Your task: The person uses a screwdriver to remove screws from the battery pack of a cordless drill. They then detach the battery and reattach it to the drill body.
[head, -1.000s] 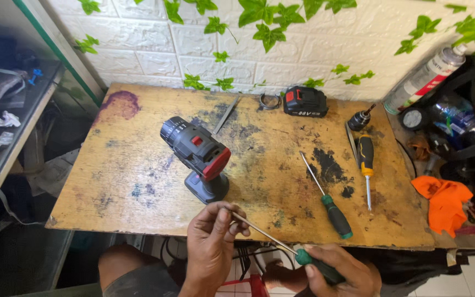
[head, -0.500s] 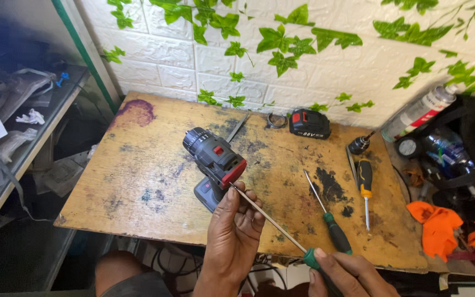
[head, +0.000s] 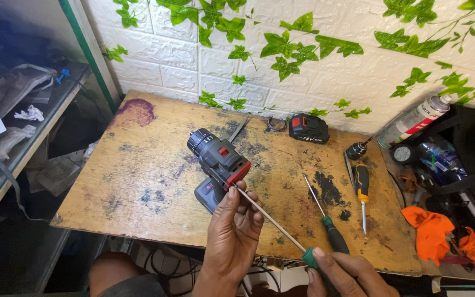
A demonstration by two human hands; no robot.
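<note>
Head view, nearest first: my right hand (head: 343,272) is clenched around the green handle of a long thin-shafted steel screwdriver (head: 273,223), low at the near edge of the worn, stained wooden tabletop (head: 138,181). My left hand (head: 236,223) sits just ahead of it, fingers pinching the shaft to steady it, thumb up beside the tip. That tip touches the rear red end of the grey-and-red cordless drill body (head: 219,165), which lies on its side on the tabletop with its chuck pointing away from me.

As I judge it, the work is at an early stage: the drill's housing looks whole, I see no loose screws by it, and the driver is only just being seated. The black-and-red battery pack (head: 308,128) lies beyond the drill, to its right, well apart from it, so that much is done.

Right of the drill lie a second green-handled screwdriver (head: 325,220) and a yellow-and-black-handled screwdriver (head: 363,192), both untouched.
</note>
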